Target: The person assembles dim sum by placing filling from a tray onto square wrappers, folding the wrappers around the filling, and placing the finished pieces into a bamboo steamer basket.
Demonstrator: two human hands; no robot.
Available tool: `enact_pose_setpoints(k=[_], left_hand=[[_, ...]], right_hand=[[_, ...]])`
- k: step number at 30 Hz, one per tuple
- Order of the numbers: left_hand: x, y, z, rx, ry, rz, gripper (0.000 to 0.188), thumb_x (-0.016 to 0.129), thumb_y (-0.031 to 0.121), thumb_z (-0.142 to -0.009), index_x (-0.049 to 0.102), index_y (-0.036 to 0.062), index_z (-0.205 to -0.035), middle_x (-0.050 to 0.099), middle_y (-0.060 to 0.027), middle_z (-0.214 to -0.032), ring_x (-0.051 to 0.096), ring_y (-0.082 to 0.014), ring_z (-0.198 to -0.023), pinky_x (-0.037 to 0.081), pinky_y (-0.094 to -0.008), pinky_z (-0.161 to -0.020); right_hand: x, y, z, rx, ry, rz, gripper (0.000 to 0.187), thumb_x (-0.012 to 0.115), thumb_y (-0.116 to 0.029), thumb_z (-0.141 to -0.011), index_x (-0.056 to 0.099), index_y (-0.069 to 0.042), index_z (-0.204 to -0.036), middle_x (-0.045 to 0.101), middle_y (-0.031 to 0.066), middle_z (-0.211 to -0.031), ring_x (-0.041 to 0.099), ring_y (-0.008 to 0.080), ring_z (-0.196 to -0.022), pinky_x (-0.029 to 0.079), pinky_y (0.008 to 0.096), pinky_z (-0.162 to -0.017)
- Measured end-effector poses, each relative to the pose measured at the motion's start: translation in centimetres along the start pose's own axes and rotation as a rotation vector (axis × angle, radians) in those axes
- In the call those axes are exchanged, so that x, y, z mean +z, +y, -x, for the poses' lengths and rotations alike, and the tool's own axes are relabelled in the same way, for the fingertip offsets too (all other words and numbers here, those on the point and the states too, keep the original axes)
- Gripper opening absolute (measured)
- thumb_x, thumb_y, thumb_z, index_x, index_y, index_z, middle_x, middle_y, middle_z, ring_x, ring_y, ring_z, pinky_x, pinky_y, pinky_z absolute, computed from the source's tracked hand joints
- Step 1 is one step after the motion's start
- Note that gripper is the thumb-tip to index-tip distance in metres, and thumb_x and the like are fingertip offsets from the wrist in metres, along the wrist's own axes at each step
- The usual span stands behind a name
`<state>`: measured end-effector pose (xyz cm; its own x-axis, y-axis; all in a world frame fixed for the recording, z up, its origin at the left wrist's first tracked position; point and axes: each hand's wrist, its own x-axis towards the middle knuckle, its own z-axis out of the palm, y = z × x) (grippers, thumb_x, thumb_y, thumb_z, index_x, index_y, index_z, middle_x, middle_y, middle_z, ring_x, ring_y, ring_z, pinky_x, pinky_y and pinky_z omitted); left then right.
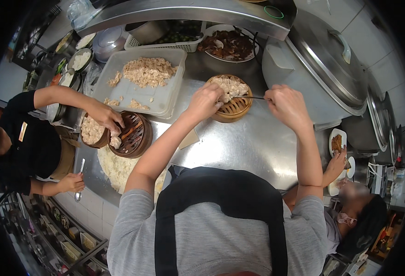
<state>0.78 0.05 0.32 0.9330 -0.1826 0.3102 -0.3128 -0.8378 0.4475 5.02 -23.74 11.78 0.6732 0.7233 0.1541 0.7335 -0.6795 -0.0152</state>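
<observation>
A round bamboo steamer (pixel 234 116) stands on the steel counter in front of me, its slatted base showing at the near side. Pale dumplings (pixel 230 86) are clustered in its far part. My left hand (pixel 206 101) is at the steamer's left side, fingers closed next to the dumplings; what they pinch, if anything, is hidden. To the right of the steamer, my right hand (pixel 287 106) is closed round the end of a thin metal utensil (pixel 255 97). Its shaft reaches left over the rim to the dumplings, and its tip cannot be made out.
A co-worker's hand (pixel 105 116) touches a dumpling in a dark steamer (pixel 140 143); their other hand (pixel 71 183) holds a spoon. A plastic tub (pixel 164 105) contains pale filling. A large lidded pot (pixel 285 69) stands right. Another person's hand (pixel 335 165) touches a white dish.
</observation>
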Motion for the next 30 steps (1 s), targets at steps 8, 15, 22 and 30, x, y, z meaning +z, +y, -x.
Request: enact_pose_setpoints(k=[8, 15, 22, 30], left_hand=[[1.6, -1.2, -3.4, 0.405, -0.168, -0.176, 0.031, 0.075, 0.008, -0.062, 0.067, 0.0086, -0.092, 0.056, -0.0046, -0.099, 0.052, -0.0247, -0.102, 0.042, -0.0378, -0.088], [0.9, -2.8, -4.1, 0.327, -0.226, -0.188, 0.032, 0.077, 0.012, -0.063, 0.068, 0.0098, -0.094, 0.057, -0.0059, -0.100, 0.052, -0.0248, -0.102, 0.042, -0.0373, -0.087], [-6.1, -2.6, 0.2, -0.044, 0.108, 0.197, 0.025, 0.075, 0.012, -0.071, 0.065, 0.0036, -0.094, 0.062, -0.0103, -0.096, 0.058, -0.0278, -0.094, 0.047, -0.0394, -0.083], [0.3, -1.1, 13.9, -0.195, -0.048, 0.003, 0.024, 0.076, 0.013, -0.066, 0.062, 0.0023, -0.083, 0.057, -0.0118, -0.092, 0.057, -0.0299, -0.091, 0.048, -0.0400, -0.082]], right_hand=[[-1.3, 1.0, 3.1, 0.110, 0.090, -0.050, 0.007, 0.058, -0.004, -0.074, 0.065, -0.003, -0.074, 0.062, 0.0111, -0.076, 0.061, 0.0301, -0.080, 0.049, 0.0424, -0.066], [-1.3, 0.9, 4.4, 0.137, 0.075, -0.143, 0.009, 0.059, -0.005, -0.076, 0.067, -0.003, -0.081, 0.063, 0.0113, -0.080, 0.061, 0.0303, -0.081, 0.049, 0.0416, -0.068], [-0.4, 1.3, 4.9, 0.175, 0.044, -0.347, 0.013, 0.059, -0.007, -0.080, 0.067, -0.002, -0.088, 0.063, 0.0129, -0.081, 0.060, 0.0310, -0.078, 0.046, 0.0418, -0.067], [1.8, -1.4, 2.8, 0.142, -0.014, -0.624, 0.017, 0.057, -0.006, -0.081, 0.066, -0.001, -0.095, 0.061, 0.0125, -0.080, 0.055, 0.0247, -0.064, 0.041, 0.0341, -0.059]])
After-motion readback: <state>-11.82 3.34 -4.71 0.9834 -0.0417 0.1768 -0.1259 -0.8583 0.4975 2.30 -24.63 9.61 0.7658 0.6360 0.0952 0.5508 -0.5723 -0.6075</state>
